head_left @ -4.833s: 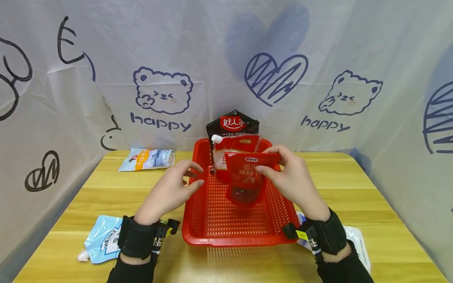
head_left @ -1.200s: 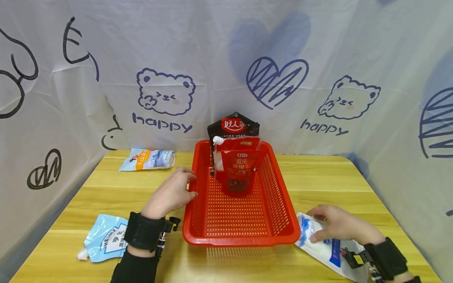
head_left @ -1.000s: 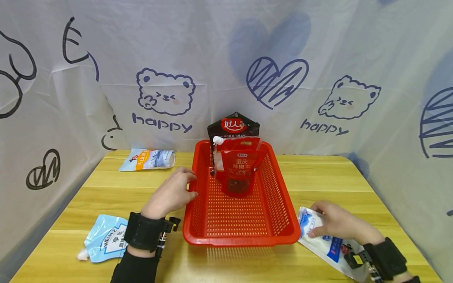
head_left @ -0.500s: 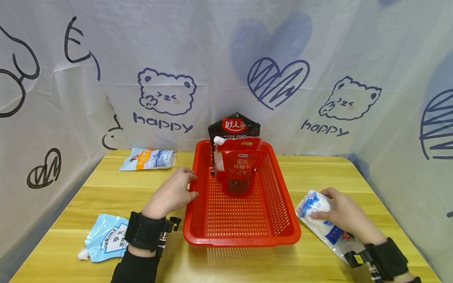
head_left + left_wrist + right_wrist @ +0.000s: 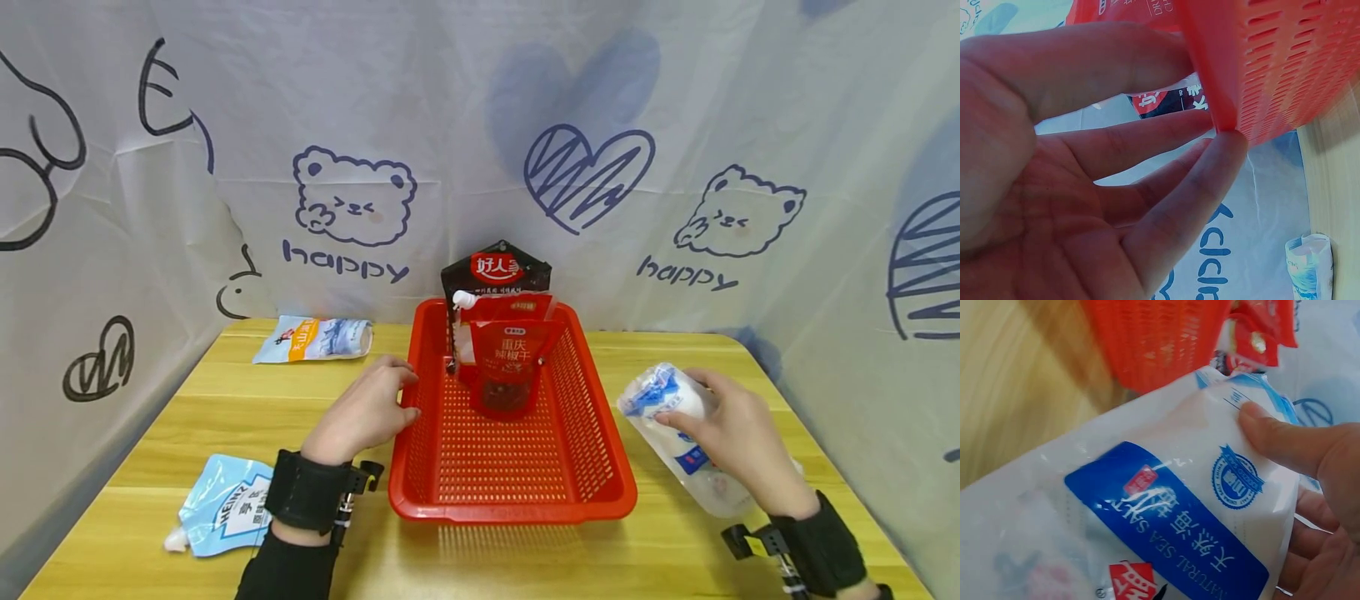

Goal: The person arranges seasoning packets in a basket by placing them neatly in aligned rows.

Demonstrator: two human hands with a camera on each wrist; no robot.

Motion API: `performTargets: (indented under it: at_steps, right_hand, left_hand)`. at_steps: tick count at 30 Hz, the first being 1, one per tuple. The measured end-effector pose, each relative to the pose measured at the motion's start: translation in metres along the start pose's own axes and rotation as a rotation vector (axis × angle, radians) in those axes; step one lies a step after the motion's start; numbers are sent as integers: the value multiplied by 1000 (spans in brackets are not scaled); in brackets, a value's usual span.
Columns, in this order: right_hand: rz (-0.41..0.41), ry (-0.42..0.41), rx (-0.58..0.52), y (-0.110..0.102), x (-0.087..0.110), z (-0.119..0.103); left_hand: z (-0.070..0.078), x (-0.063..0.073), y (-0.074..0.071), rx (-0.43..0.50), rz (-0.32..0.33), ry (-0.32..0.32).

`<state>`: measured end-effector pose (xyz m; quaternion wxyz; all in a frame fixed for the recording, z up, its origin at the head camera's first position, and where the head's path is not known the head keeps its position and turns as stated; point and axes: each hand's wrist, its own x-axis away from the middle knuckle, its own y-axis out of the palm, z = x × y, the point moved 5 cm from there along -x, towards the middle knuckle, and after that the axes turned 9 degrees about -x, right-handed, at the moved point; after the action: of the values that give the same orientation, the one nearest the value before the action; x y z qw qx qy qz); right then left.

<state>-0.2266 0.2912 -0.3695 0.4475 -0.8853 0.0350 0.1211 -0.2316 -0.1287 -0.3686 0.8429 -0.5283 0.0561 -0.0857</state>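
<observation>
My right hand (image 5: 738, 425) grips a white and blue bag of sea salt (image 5: 671, 400) by its upper end, to the right of the basket. In the right wrist view the thumb presses on the front of the salt bag (image 5: 1197, 481), the fingers behind it. The bag is tilted, its lower end toward me. My left hand (image 5: 365, 411) holds the left rim of a red plastic basket (image 5: 512, 510), thumb and fingers on either side of the rim (image 5: 1219, 75). Inside the basket stand a red pouch of dried chili (image 5: 512, 358), a red spouted pouch (image 5: 525, 306) and a black packet (image 5: 498, 265).
A light blue Heinz spouted pouch (image 5: 225, 504) lies at the front left of the wooden table (image 5: 675, 350). Another blue and orange bag (image 5: 311, 338) lies at the back left. A white sheet with drawings (image 5: 465, 125) hangs behind and at the sides.
My right hand let go of the chili pouch in the basket, moved to the salt bag on the right, took hold and raised its upper end. My left hand came to the basket's rim.
</observation>
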Motion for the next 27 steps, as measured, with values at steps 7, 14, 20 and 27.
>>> performTargets:
  at_steps: [7, 14, 20, 27]
  right_hand:
    - [163, -139, -73, -10, 1, -34]
    - [260, -214, -199, -16, 1, -76]
    - [331, -319, -296, -13, 2, -107]
    - [343, -386, -360, -2, 0, -132]
  left_hand:
    - [0, 0, 0, -6, 0, 3]
    - [0, -1, 0, 0, -7, -5]
    - [1, -1, -1, -2, -3, 1]
    - [0, 0, -1, -5, -5, 1]
